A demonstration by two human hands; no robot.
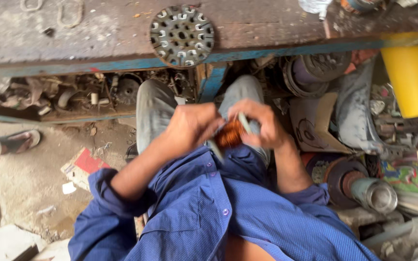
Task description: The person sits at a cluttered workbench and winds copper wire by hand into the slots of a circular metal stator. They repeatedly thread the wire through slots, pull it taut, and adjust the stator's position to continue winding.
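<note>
At the far left of the frame a sandalled foot [19, 140] of another person rests on the dusty floor [30, 179], and a red-and-white scrap of card [84, 165] lies a little to its right. Above them, under the worn wooden bench [97, 34] with its blue edge, an open shelf [73, 96] holds a jumble of dusty metal parts and rags; the single pieces are too cluttered to tell apart. On the bench top, upper middle, lies a round perforated metal disc [182, 35].

In the centre of the frame the left hand [189, 128] is closed around the left side of a copper wire coil [230, 134], which sits between both hands above the lap. The right hand [260, 124] grips the coil's right side and pinches a pale flat strip [244, 123] against it. The strip is blurred; its long axis seems to run from upper left to lower right. How the coil itself is turned I cannot tell.

Further right lie a brown cardboard piece [315, 123], a rotor with a shiny steel shaft [373, 193] pointing lower right, and a yellow container [414, 77] whose contents are hidden.
</note>
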